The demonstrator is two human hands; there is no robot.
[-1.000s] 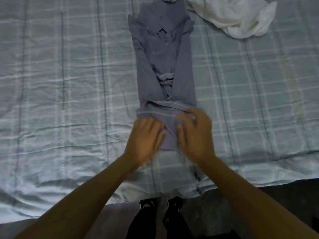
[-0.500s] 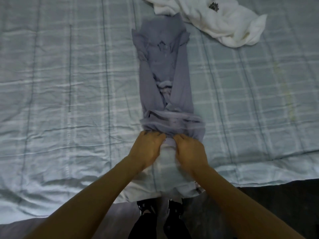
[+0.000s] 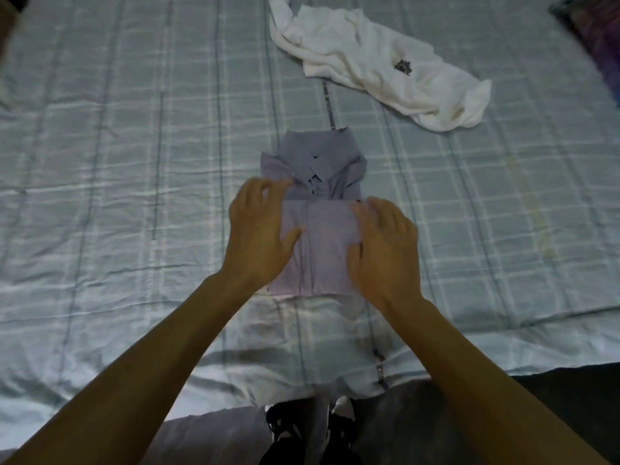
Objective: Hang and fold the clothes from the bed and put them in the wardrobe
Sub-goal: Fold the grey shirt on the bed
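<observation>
A grey-blue collared shirt (image 3: 320, 226) lies folded into a compact rectangle on the bed, its collar at the far end and its lower half laid up over the body. My left hand (image 3: 258, 229) rests flat on the fold's left edge with fingers spread. My right hand (image 3: 385, 250) lies flat on the right edge, fingers apart. Neither hand grips the cloth. A crumpled white garment (image 3: 379, 65) with a small dark emblem lies farther back on the right.
The bed is covered by a pale blue-grey checked sheet (image 3: 134, 162) with wrinkles; its near edge runs along the bottom. A dark purple item (image 3: 600, 38) shows at the top right corner. My dark shoes (image 3: 312, 427) stand on the floor below the bed edge.
Both hands lifted the shirt's lower hem and carried it up over the body, halving its length. They have let go of the hem and lie flat on the fold.
</observation>
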